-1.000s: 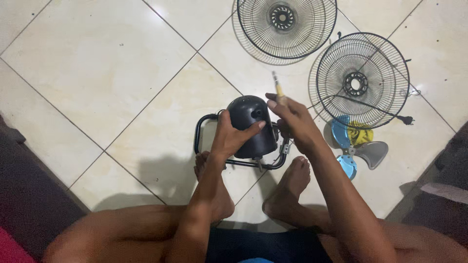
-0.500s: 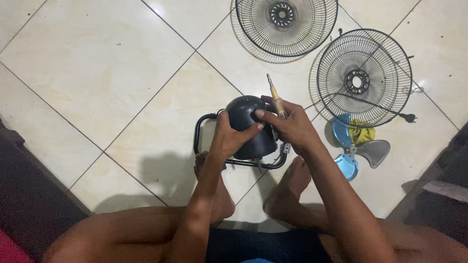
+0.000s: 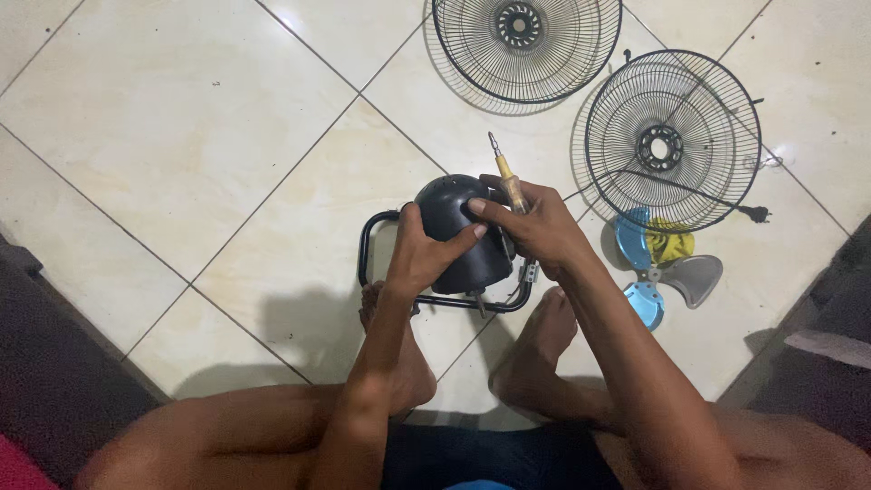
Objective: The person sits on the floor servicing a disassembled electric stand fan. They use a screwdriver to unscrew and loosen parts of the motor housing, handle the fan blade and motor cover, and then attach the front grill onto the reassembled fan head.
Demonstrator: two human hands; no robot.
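A dark fan motor housing (image 3: 451,207) rests in its black tubular stand (image 3: 366,247) on the tiled floor between my feet. My left hand (image 3: 419,250) grips the housing's left side. My right hand (image 3: 537,225) rests on the housing's right side, its fingers closed around a screwdriver (image 3: 504,171) with a yellow-brown handle; the metal tip points up and away from me. The lower part of the housing is hidden behind both hands.
Two black wire fan guards lie on the tiles, one at the top (image 3: 526,45) and one at the right (image 3: 671,141). A blue and grey fan blade (image 3: 662,268) with a yellow piece lies below the right guard. A black power cord (image 3: 717,195) crosses there. Dark fabric lies at the left.
My right hand has slid left onto the housing with the screwdriver, its fingertips now reaching toward my left thumb. The left hand keeps its grip on the housing.
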